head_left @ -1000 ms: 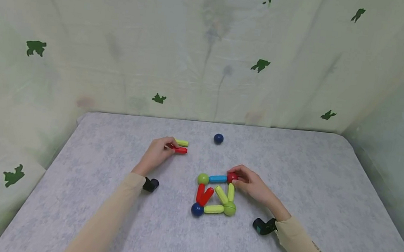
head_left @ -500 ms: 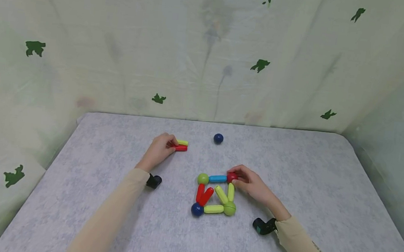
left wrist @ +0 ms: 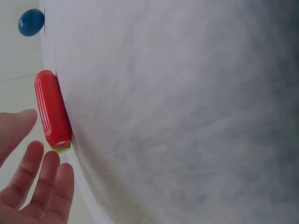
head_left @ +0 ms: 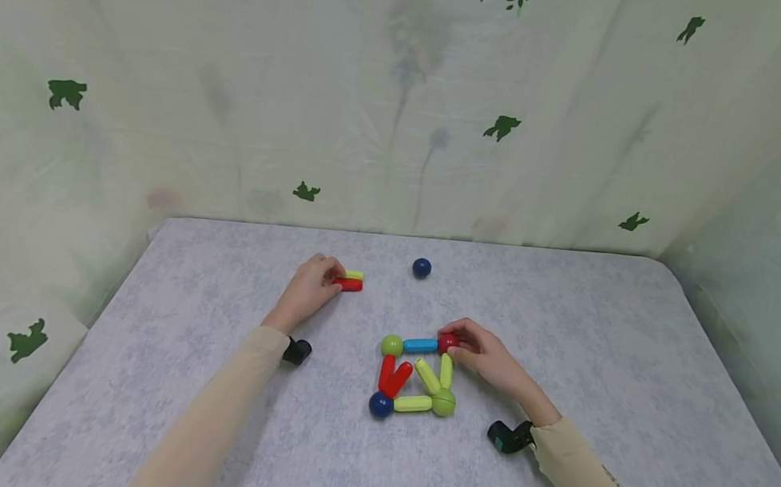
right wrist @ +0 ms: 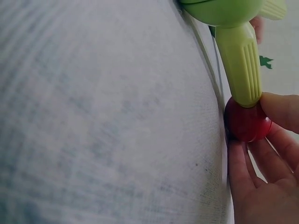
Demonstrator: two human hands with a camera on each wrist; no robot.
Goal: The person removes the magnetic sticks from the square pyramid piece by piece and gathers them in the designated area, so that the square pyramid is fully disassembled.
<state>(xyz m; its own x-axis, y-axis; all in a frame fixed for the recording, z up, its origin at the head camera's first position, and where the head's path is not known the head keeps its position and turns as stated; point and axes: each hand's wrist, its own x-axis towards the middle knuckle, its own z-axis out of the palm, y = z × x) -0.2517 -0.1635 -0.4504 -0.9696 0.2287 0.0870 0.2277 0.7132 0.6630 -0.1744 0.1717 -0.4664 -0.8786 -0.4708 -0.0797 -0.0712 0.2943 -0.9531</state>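
Observation:
My left hand is at a red magnetic stick, which lies alongside a yellow-green stick. In the left wrist view, the thumb and fingers are spread beside the near end of the red stick, not curled round it. My right hand pinches a red ball between thumb and fingers. That ball is a corner of a four-sided frame, joined to a blue stick and a yellow-green stick. A green ball is at the frame's far left corner.
The frame's near corners are a dark blue ball and a green ball. A red stick and a yellow-green stick angle inward from them. Another dark blue ball lies alone near the table's back edge.
My left hand has moved slightly back, and the red stick has shifted away from me until it lies against the yellow-green stick. The right hand and the frame have stayed in place.

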